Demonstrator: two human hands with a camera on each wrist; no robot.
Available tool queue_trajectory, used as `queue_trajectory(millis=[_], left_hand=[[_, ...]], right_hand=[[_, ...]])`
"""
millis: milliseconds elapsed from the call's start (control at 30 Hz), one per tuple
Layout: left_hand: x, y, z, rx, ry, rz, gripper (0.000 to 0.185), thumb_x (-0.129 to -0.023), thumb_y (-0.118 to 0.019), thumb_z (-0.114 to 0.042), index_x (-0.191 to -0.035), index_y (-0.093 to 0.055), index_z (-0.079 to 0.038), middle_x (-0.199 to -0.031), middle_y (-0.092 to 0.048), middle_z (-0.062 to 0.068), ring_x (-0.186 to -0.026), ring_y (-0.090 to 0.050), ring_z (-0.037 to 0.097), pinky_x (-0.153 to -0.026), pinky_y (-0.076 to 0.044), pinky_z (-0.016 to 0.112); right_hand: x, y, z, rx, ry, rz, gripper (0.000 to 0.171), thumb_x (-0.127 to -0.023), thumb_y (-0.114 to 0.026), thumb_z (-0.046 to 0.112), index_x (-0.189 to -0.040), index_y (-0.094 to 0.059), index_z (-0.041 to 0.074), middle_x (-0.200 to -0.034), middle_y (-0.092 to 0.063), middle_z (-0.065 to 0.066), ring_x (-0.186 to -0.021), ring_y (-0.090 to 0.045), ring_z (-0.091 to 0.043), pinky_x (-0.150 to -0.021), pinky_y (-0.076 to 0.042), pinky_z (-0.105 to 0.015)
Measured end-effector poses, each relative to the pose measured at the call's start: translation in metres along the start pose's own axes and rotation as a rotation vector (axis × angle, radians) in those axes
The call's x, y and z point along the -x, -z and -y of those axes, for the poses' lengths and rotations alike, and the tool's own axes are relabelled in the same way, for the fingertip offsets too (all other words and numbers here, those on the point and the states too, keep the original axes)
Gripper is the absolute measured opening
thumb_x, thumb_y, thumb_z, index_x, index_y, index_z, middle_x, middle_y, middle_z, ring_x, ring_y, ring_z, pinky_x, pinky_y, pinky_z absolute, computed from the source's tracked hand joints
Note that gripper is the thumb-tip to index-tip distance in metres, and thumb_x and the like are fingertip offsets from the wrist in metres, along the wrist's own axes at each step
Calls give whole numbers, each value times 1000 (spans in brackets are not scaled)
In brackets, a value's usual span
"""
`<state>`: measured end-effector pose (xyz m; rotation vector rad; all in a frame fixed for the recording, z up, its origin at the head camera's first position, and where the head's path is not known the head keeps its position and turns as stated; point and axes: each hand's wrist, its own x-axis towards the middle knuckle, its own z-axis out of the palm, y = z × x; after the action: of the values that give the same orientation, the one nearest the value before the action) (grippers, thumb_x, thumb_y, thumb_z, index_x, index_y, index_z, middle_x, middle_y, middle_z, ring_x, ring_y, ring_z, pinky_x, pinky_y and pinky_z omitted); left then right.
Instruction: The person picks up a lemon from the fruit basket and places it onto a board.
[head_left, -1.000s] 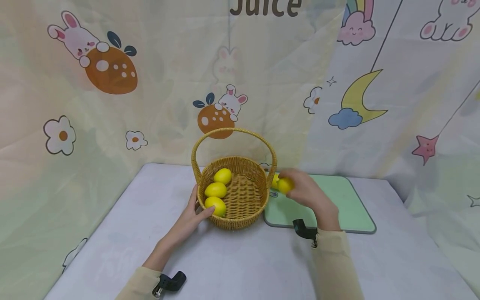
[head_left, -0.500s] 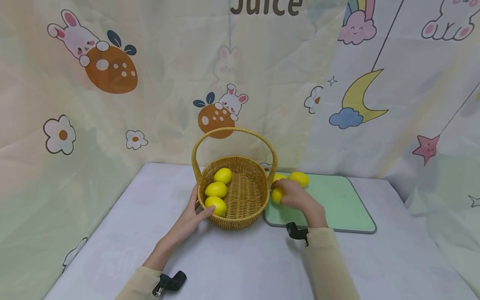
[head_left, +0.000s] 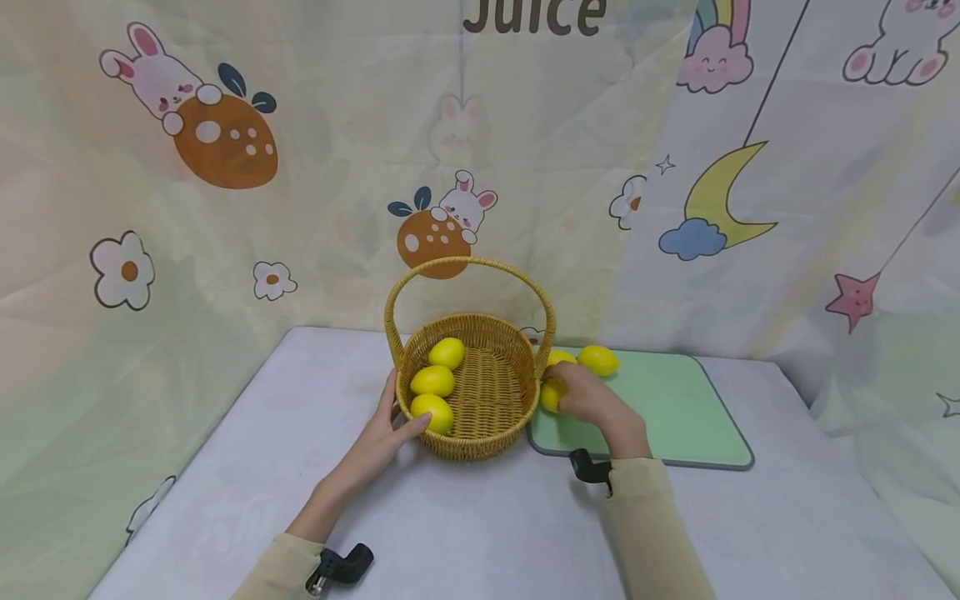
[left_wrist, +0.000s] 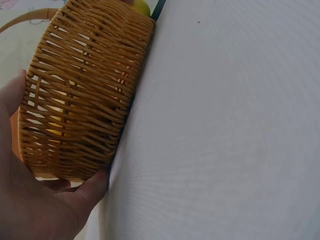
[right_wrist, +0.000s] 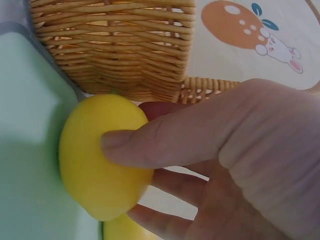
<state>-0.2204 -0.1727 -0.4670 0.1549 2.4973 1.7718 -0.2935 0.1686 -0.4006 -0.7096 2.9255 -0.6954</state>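
Right hand: we are seeing the right hand gripping a yellow lemon, thumb curled over its top and fingers wrapped beneath, as the right wrist view is showing.

Held lemon, position: it is sitting low over the near-left corner of the green cutting board, just beside the outer wall of the wicker basket; we cannot tell whether it is touching the board.

Key relation: the lemon is lying at the fingertip end of the right hand, toward the basket, its long axis running roughly along the basket wall. The right hand is the one on it; the left is on the far side of the basket.

Left hand: the left hand is cupping the basket's near-left wall, thumb on the rim, fingers curved round the weave.

Basket contents: three lemons are lying along its left side.

Board: two more lemons are resting at its far-left edge, one clear of the hand, one just behind it.

Surface: white table, cartoon-print backdrop.
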Motion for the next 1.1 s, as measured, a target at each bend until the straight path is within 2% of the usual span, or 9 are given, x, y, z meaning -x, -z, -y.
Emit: queue_trajectory(millis=[233,367,500,667,800,933,1100], left_hand=[[1,0,0,-1,12,-2,99,-91,-63,-56,-154,13,-48,-169,2,-2,-155,-10,35,-118,-14,69],[1,0,-1,-1,15,-5,101,-91,-63,-56,-156,13,-44,-169,2,-1,-155,-10,35,-118,-14,69],[1,0,-1,0,11,-3,101,-91,-63,-56,-156,13,-43,-169,2,-1,-155,-10,35,-118,-15,70],[1,0,-1,-1,15,1,99,-91,-63,-56,-154,14,-48,-169,4,-2,-155,-9,35,-118,-14,69],[1,-1,0,-1,20,3,100,-91,-63,-57,-154,14,-46,-169,5,-2,-156,-8,36,-119,-13,69],[1,-1,0,-3,18,6,100,-91,-62,-57,-154,14,-46,-169,7,-3,-155,-8,36,-119,-13,69],[1,0,0,-7,11,8,98,-92,-62,-57,-153,15,-48,-168,7,-3,-155,-8,36,-119,-13,69]], right_hand=[[3,8,0,-29,-9,1,51,-76,-63,-9,-127,-65,1,-127,-66,-16,-116,-60,-33,-100,-49,-52],[7,16,2,-23,-6,-11,51,-80,-65,-3,-130,-62,-2,-132,-63,-20,-125,-56,-41,-103,-47,-57],[15,27,8,-37,-14,-20,50,-83,-63,-1,-133,-60,-3,-135,-61,-21,-126,-55,-42,-104,-46,-58],[21,38,12,-28,5,-31,49,-85,-64,0,-133,-59,-4,-136,-60,-22,-127,-54,-43,-104,-45,-59],[26,44,16,-27,5,-42,51,-86,-65,3,-136,-58,-1,-138,-59,-21,-126,-54,-43,-103,-46,-59],[33,51,28,-41,-13,-40,52,-88,-67,6,-139,-56,3,-142,-56,-18,-125,-55,-42,-101,-47,-59],[43,59,48,-66,26,-56,49,-90,-69,7,-138,-58,7,-142,-57,-14,-125,-55,-38,-103,-48,-57]])
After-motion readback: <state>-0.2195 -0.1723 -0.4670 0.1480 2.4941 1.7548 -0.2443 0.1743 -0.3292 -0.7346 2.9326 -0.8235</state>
